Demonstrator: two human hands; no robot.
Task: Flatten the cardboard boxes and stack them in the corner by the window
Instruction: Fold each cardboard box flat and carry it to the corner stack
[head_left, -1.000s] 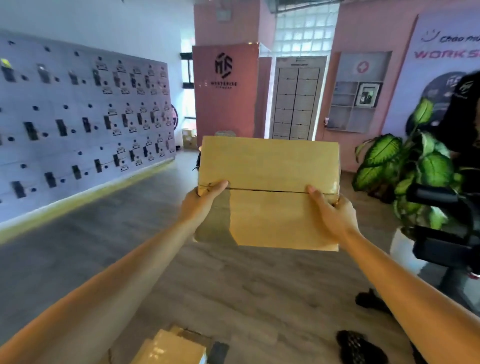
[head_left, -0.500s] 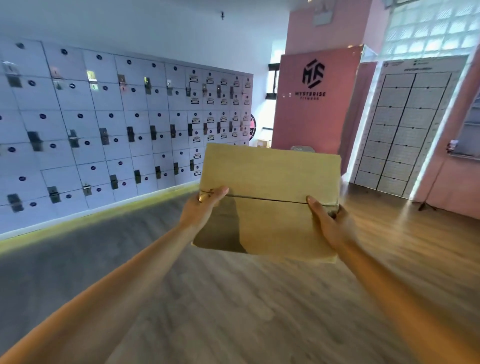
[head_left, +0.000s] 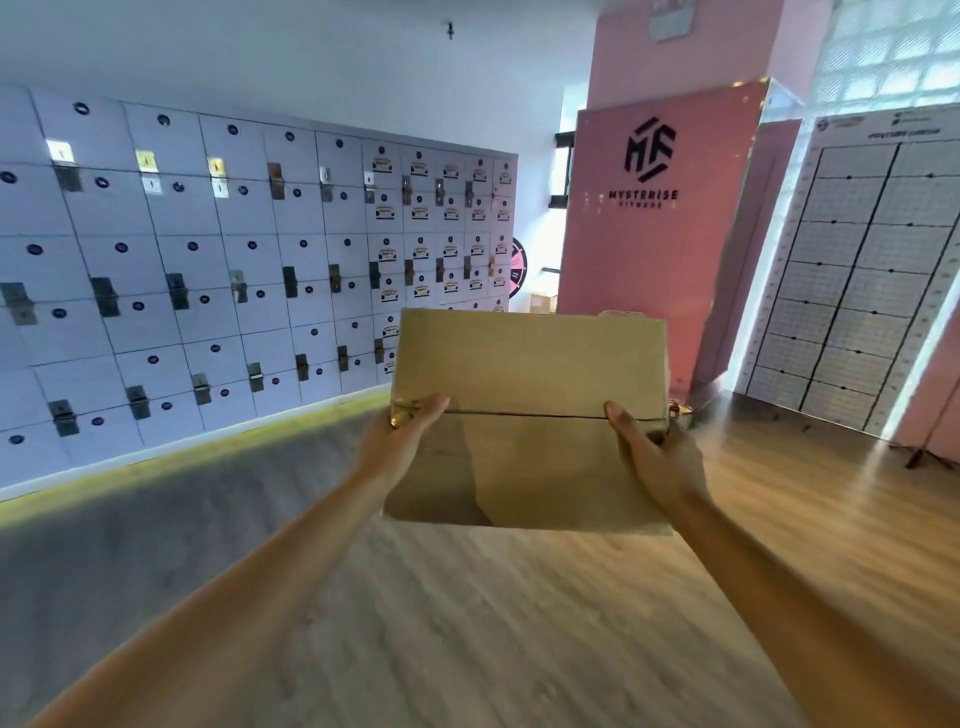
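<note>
— Where is the cardboard box (head_left: 530, 384)?

— In the middle of the frame, held up above the wood floor (head_left: 467, 623).

— Who holds it?

— Both hands. The left hand (head_left: 397, 441) grips its left side, thumb on top. The right hand (head_left: 657, 457) grips its right side the same way.

— What is behind it?

— White lockers (head_left: 208, 270) at the left of the frame, and a pink sign (head_left: 654, 228) at the upper right.

Open floor (head_left: 467, 623) lies ahead and below. Lockers (head_left: 234, 270) bound the left side; a pink panel (head_left: 654, 234) and grid board (head_left: 862, 270) block the right.
</note>
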